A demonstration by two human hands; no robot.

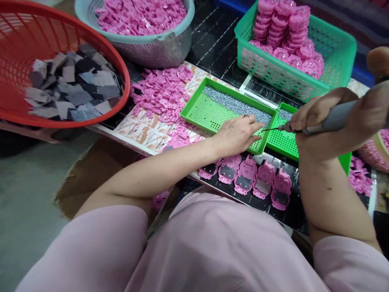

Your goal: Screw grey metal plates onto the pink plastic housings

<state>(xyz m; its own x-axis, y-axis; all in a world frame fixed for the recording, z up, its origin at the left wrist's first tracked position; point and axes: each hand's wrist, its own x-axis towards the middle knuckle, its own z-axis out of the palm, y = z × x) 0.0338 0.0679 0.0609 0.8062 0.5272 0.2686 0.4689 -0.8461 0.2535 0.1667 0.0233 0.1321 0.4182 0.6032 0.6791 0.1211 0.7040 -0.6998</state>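
My right hand (pixel 331 117) is wrapped round a grey power screwdriver (pixel 331 117), whose thin dark bit points left over the green trays. My left hand (pixel 238 132), with a ring on one finger, reaches over the larger green tray (pixel 194 99). Its thumb and forefinger are apart, one on each side of the bit's tip; any screw there is too small to make out. Small silver screws (pixel 234 103) lie along that tray's far side. Below it, several pink plastic casings (pixel 245 175) with metal plates on them stand in a row near the table edge.
A red basket (pixel 121 109) of grey metal plates is at left. Behind are a pale blue basket (pixel 146 38) of pink parts and a green basket (pixel 340 52) with stacked pink pieces. Loose pink parts (pixel 164 95) lie beside the larger tray. A smaller green tray (pixel 282 142) adjoins it.
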